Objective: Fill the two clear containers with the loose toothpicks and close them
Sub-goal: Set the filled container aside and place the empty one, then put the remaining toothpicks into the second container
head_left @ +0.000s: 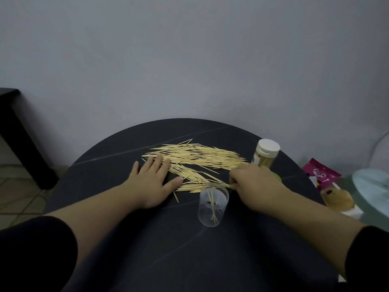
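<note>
A wide scatter of loose toothpicks [195,155] lies across the far half of the round dark table [168,249]. An open clear container [213,204] stands in front of them with a few toothpicks inside. A second container [265,153], full of toothpicks and capped with a white lid, stands at the right. My left hand [153,182] lies flat with straight fingers on the left end of the pile. My right hand [255,182] has curled fingers that pinch toothpicks at the pile's right end, just right of the open container.
A green lid [277,177] peeks out behind my right hand. At the right, off the table, are a pink packet [321,172], a small yellow-brown object [339,197] and a pale blue round thing [372,190]. A dark piece of furniture [19,133] stands at the left.
</note>
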